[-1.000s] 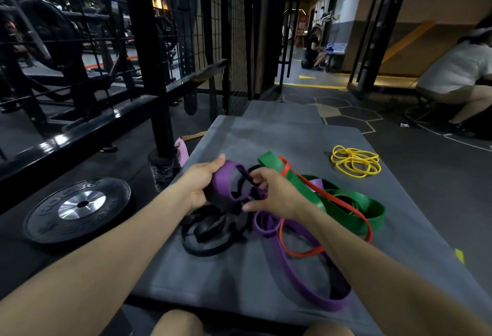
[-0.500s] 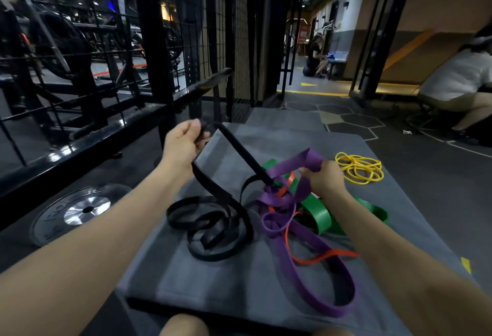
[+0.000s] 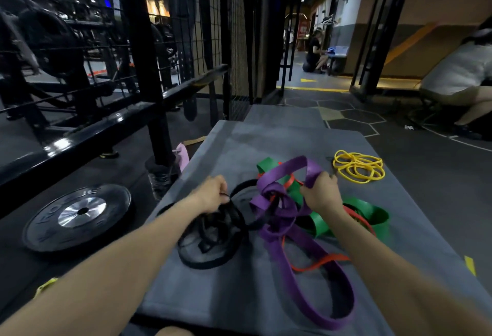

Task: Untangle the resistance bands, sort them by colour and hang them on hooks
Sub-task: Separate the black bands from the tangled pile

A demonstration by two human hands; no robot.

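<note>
The left hand (image 3: 213, 193) has come down from where it was raised half a second ago, when it was stretching a black strand up and away from the knot; it now sits low over the bench (image 3: 231, 287), fingers curled around the black resistance band (image 3: 213, 240), whose slack has dropped back into a loose coil on the grey pad beneath the wrist. The right hand (image 3: 320, 193) keeps its grip on the purple resistance band (image 3: 306, 256), clenched round a raised loop near the far side of the pile, while the rest of that band trails toward the near edge of the bench. A black strand seems to run on into the purple knot, so I judge the black band only loosened, not freed, and the pull will likely need repeating or re-threading. Counted outward from the hands: one black band, one purple band, one thin orange-red band (image 3: 316, 264) threaded through the purple, and one green band (image 3: 370, 216) lying under and right of the knot, four colours tangled together. Well apart at the far right lies one yellow bundle (image 3: 358, 169), already separate; whether it is one band or several I cannot tell. No hooks are identifiable, so nothing is hung yet. One weight plate (image 3: 77, 218) rests on the floor to the left.
</note>
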